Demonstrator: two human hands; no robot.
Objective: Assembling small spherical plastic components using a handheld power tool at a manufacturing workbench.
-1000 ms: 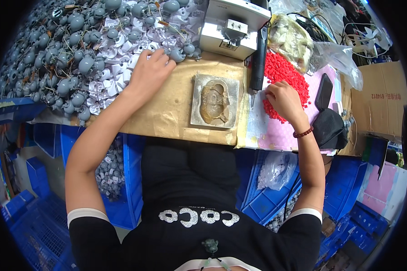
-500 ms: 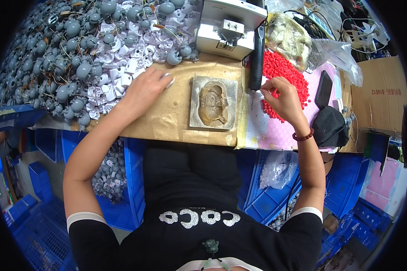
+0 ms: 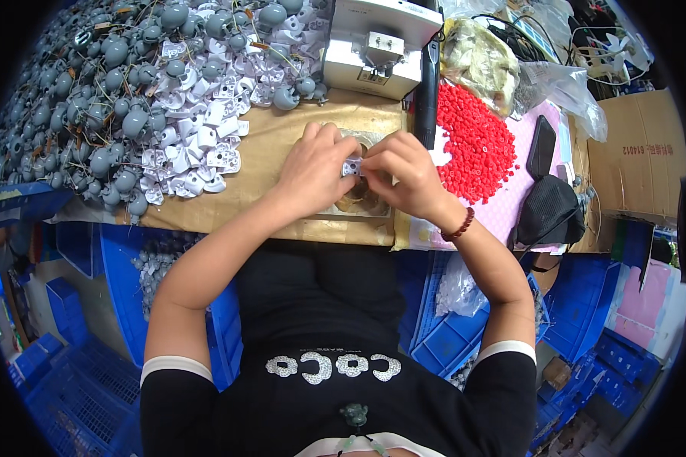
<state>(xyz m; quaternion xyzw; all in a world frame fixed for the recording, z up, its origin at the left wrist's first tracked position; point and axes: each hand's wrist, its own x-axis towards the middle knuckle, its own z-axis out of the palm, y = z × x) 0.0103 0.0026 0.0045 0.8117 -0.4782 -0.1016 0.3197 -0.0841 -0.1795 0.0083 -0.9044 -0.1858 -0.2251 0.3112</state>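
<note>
Both my hands meet over a metal block with a hollowed recess (image 3: 320, 216). My left hand (image 3: 316, 171) grips a small white plastic part (image 3: 351, 166) between thumb and fingertips. My right hand (image 3: 410, 179), with a beaded bracelet (image 3: 459, 225) at the wrist, is closed in a pinch against the right side of that part. Whatever the right fingertips hold is hidden. Just behind the right hand hangs a black stick-shaped tool (image 3: 426, 95), its lower tip covered by the hand. Much of the recess lies beneath my hands.
White plastic parts (image 3: 206, 145) and grey rounded pieces with wires (image 3: 114, 80) are heaped at the left. Small red pieces (image 3: 476, 145) spread at the right, near a phone (image 3: 541, 148) and a black cloth item (image 3: 550, 212). A white box-shaped device (image 3: 370, 49) stands behind the block.
My left hand has moved right from the edge of the white heap and now holds a white part. My right hand has moved left from beside the red pieces to meet it.
</note>
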